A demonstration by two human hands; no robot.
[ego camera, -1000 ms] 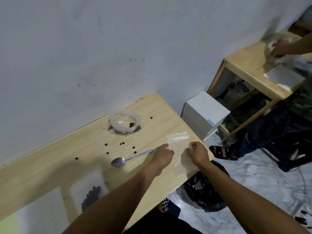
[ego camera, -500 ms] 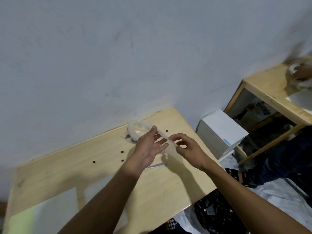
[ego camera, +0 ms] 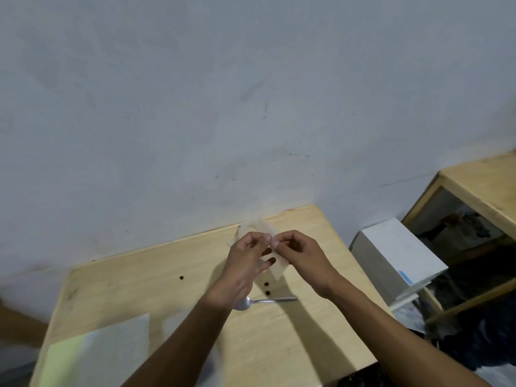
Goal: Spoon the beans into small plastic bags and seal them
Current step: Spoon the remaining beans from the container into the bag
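Opening a bag [ego camera: 275, 256], by my read: both hands hold it up above the table [ego camera: 321, 339], near the wall. My left hand [ego camera: 245, 263] pinches the top edge with thumb and forefinger, other fingers spread behind the film. My right hand [ego camera: 298, 251] pinches the same edge just beside it, fingers curled. The bag hangs tilted, looks empty; no beans inside that I can make out.

Spoon [ego camera: 258, 302] lies untouched on the table below my left wrist. A few loose beans [ego camera: 267, 288] sit just past it.

Next move, as I judge it: part the mouth, keep it open with one hand, free the other for the spoon. The thin film may cling shut.

Against the earlier frames: a second ago the bag lay flat near the table's right edge under both hands; now it is lifted and turned on edge. The view has tipped up toward the wall, and the bean pouch by the wall is hidden behind my hands.
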